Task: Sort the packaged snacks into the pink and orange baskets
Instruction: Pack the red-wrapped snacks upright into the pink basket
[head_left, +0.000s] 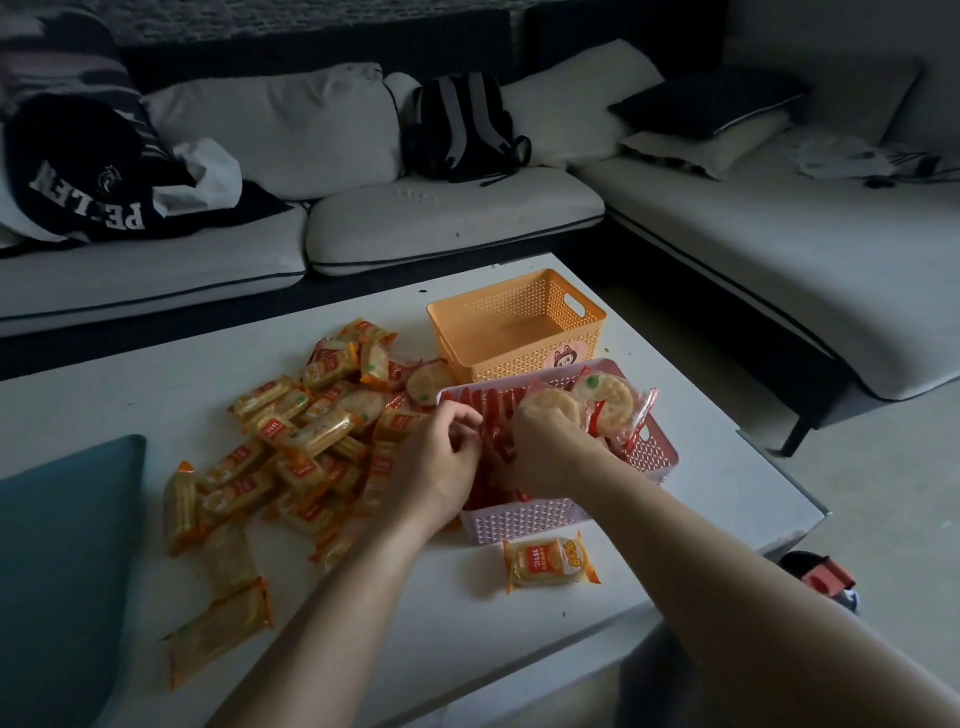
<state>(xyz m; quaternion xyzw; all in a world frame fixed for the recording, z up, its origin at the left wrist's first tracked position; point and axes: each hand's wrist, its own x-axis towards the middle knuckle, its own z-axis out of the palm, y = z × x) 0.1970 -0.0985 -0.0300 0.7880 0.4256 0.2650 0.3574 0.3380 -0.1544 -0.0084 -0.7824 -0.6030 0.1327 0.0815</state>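
Orange basket (517, 325), frame centre: empty. Pink basket (524, 519) below: red-wrapped snacks (615, 402). Left hand (436, 457), right hand (545, 452) inside; grips unclear.

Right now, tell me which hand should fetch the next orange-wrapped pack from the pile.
Left. The left hand sits beside the pile of orange packs; the right hand is over the pink basket.

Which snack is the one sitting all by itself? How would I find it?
Find the white table, then the pink basket near its front edge. Just in front of that basket lies a single snack packet, a round cracker in an orange-edged wrapper. It lies alone, apart from the big pile to the left.
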